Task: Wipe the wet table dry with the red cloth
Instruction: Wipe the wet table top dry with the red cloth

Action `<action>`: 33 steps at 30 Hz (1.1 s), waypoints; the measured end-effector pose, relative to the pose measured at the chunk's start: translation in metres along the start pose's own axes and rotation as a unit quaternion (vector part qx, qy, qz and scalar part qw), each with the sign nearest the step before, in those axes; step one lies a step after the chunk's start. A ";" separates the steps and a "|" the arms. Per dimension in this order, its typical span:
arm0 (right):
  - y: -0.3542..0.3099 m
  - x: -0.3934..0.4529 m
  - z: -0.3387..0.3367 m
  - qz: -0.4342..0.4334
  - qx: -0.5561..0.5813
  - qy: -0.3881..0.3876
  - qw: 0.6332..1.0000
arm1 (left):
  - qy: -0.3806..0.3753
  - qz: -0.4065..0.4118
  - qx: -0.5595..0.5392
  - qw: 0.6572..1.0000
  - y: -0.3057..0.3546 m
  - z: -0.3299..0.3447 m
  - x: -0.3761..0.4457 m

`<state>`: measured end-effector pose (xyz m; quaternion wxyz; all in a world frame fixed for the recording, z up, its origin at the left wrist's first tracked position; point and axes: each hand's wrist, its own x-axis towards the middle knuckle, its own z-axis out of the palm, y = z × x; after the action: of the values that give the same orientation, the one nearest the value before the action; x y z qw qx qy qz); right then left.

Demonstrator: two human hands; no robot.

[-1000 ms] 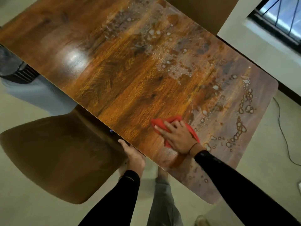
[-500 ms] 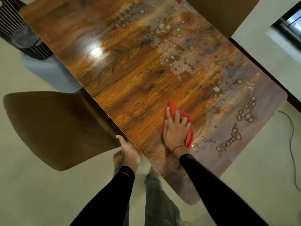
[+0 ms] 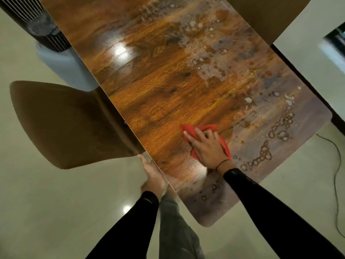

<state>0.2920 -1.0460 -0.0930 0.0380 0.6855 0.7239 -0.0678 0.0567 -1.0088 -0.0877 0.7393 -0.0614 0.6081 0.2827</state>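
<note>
the tabletop [image 3: 158, 101] is glossy wood-grain laminate with rounded corners, beaded with ring-shaped water droplets [image 3: 280, 131] toward its far end. the red cloth [image 3: 203, 128], soft and crumpled, lies flat on the tabletop beside the droplets. the right hand [image 3: 209, 148] presses on it, fingers [image 3: 190, 136] straight and spread, cloth showing around them. the left hand [image 3: 153, 174] rests against the tabletop's near edge, fingers extended.

The right hand [image 3: 208, 148] lies flat, palm down, fingers straight and slightly spread, pointing up-left, a thin band at its wrist. The left hand [image 3: 152, 174] rests against the tabletop [image 3: 149, 94] edge, fingers extended. Both forearms wear black sleeves.
</note>
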 end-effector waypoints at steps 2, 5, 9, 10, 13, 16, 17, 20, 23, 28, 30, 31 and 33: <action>0.022 0.003 -0.003 0.132 0.010 0.014 0.991 | -0.016 0.002 -0.006 1.000 0.000 -0.001 -0.001; 0.015 0.006 -0.004 0.335 0.037 0.027 0.941 | -0.033 -0.009 0.016 0.999 0.002 -0.009 0.005; -0.047 0.016 -0.005 0.449 0.075 0.025 0.890 | -0.051 -0.014 0.033 0.998 0.005 -0.021 0.008; -0.064 0.014 -0.004 0.404 0.076 0.024 0.911 | -0.051 -0.015 0.035 0.998 0.006 -0.024 0.009; -0.112 0.003 0.002 0.177 0.053 0.014 0.983 | -0.047 -0.020 0.045 0.998 0.007 -0.033 0.011; -0.134 -0.012 0.011 0.024 0.022 0.002 0.999 | -0.054 -0.020 0.048 0.997 0.006 -0.043 0.008; -0.138 -0.020 0.013 -0.008 0.011 0.000 1.000 | -0.055 -0.019 0.054 0.997 0.005 -0.045 0.007; -0.138 -0.041 0.020 -0.094 0.000 0.007 0.996 | -0.065 -0.014 0.074 0.995 -0.001 -0.048 0.005; -0.123 -0.056 0.025 -0.174 -0.018 -0.002 0.985 | -0.071 -0.021 0.085 0.994 -0.007 -0.044 0.002; -0.049 -0.060 0.015 -0.064 -0.004 0.006 0.998 | -0.097 -0.036 0.087 0.991 -0.016 -0.028 -0.005; -0.015 -0.057 0.006 0.058 0.024 0.025 0.998 | -0.096 -0.033 0.094 0.990 -0.022 -0.023 -0.006; 0.002 -0.056 0.001 0.116 0.035 0.028 0.992 | -0.089 -0.033 0.098 0.991 -0.025 -0.022 -0.006; 0.033 -0.053 -0.004 0.218 0.041 0.028 0.975 | -0.072 -0.034 0.095 0.992 -0.030 -0.020 -0.004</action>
<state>0.3284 -1.0962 -0.0826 0.0033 0.8293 0.5545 -0.0687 0.0533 -1.0441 -0.0966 0.7932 0.0090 0.5746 0.2016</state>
